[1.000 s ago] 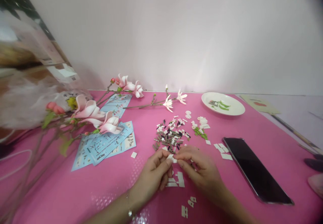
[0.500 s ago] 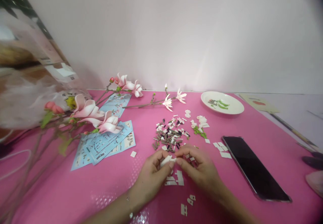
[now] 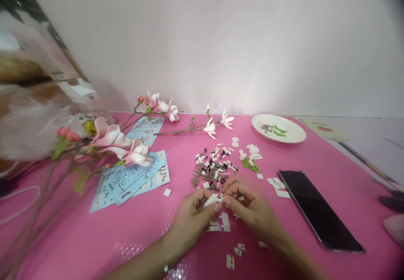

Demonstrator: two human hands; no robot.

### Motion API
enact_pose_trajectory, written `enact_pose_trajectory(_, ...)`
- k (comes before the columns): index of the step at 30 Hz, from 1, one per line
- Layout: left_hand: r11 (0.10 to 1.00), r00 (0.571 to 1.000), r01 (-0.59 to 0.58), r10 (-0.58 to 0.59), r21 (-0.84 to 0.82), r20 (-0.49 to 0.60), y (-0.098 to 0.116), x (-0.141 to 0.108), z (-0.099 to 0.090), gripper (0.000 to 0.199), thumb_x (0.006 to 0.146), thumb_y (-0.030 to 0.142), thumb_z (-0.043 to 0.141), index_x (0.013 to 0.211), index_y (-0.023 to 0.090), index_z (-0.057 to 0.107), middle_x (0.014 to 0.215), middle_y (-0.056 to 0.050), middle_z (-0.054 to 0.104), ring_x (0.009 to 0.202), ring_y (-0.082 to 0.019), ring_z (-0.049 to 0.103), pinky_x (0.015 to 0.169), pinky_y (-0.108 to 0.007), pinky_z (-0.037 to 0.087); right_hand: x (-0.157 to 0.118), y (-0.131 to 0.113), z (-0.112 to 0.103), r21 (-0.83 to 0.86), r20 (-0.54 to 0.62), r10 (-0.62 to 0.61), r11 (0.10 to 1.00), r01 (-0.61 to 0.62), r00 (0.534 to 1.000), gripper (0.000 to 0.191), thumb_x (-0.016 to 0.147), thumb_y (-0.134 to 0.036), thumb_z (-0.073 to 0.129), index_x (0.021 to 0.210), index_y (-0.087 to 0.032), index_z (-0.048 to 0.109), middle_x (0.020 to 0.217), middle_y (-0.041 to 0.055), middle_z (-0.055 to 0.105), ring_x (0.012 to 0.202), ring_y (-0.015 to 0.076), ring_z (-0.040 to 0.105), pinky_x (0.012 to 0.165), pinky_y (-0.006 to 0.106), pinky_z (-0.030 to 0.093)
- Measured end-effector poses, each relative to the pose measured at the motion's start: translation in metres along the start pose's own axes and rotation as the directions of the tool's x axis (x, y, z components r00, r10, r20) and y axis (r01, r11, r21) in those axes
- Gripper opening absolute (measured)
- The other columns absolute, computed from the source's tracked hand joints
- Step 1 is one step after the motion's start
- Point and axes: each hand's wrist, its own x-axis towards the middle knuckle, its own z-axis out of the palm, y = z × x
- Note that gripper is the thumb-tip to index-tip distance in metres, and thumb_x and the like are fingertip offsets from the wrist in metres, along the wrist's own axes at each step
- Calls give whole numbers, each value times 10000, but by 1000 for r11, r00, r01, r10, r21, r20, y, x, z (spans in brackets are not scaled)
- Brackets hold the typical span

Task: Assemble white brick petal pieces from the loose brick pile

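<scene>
Between thumb and fingers, my left hand [image 3: 193, 215] holds a small white piece assembly [image 3: 211, 200] near the front middle of the pink table. My right hand [image 3: 248, 206] pinches the right end of it, with fingertips close to those of my left hand. Just beyond both hands lies a pile of small brown, white and black pieces [image 3: 214, 168]. Several flat white pieces [image 3: 225, 222] rest below my hands, and green pieces [image 3: 250, 165] lie beside white ones to the right of the pile.
Pink flower stems [image 3: 110, 135] and blue printed sheets [image 3: 135, 179] are at the left. A white-flower branch [image 3: 186, 130] lies at the back. To the right are a plate [image 3: 295, 130] with green pieces and a dark phone [image 3: 318, 208].
My right hand has shifted slightly right and up at the white assembly, whose angle has changed a little. Another white piece now shows beneath my right wrist.
</scene>
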Motion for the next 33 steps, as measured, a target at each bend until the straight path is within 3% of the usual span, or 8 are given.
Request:
enact_pose_trajectory(10,989,999,-32,30,148,16,2,-3,-1,309,793,416,648,734,126,562,605,19,487,544,-92,421,506,-193,311,1,-1,3,-87,-14,-94,992,93,995,123,813,-195,594,690,-189,604,821,24,584,738,143,559,640,261,396)
enact_pose_trajectory(15,979,998,-57,54,194,20,6,-7,-1,310,825,416,608,726,126,563,608,12,487,550,-98,416,515,-206,315,1,2,2,-20,-15,-75,997,75,997,147,832,-229,596,692,-186,608,815,28,582,762,156,564,673,274,422)
enact_pose_trajectory(19,985,997,-65,72,162,-40,12,-7,-1,310,816,416,618,697,134,568,593,11,503,551,-101,434,519,-203,333,-1,7,-3,160,-147,26,987,-2,989,171,858,-309,581,735,-192,606,783,19,564,714,153,544,623,273,446)
enact_pose_trajectory(24,996,979,-73,82,55,-185,14,-5,-5,326,790,425,657,665,138,567,540,36,489,490,-70,395,493,-181,306,0,15,-12,267,-376,120,963,-17,919,217,853,-390,583,745,-201,596,760,15,571,689,148,535,583,262,444)
enact_pose_trajectory(28,999,963,-40,32,-26,-268,16,-4,-6,357,752,458,687,660,141,551,491,61,458,404,-39,287,432,-179,242,1,20,-14,273,-389,109,962,1,915,247,859,-424,572,758,-200,590,733,36,546,730,171,541,566,264,443)
enact_pose_trajectory(33,995,955,-59,32,-81,-294,15,-3,-8,348,737,432,706,650,143,532,458,71,437,382,-26,273,416,-170,224,1,17,-12,239,-397,82,971,17,914,262,848,-430,586,742,-190,590,721,37,550,675,161,537,573,278,472)
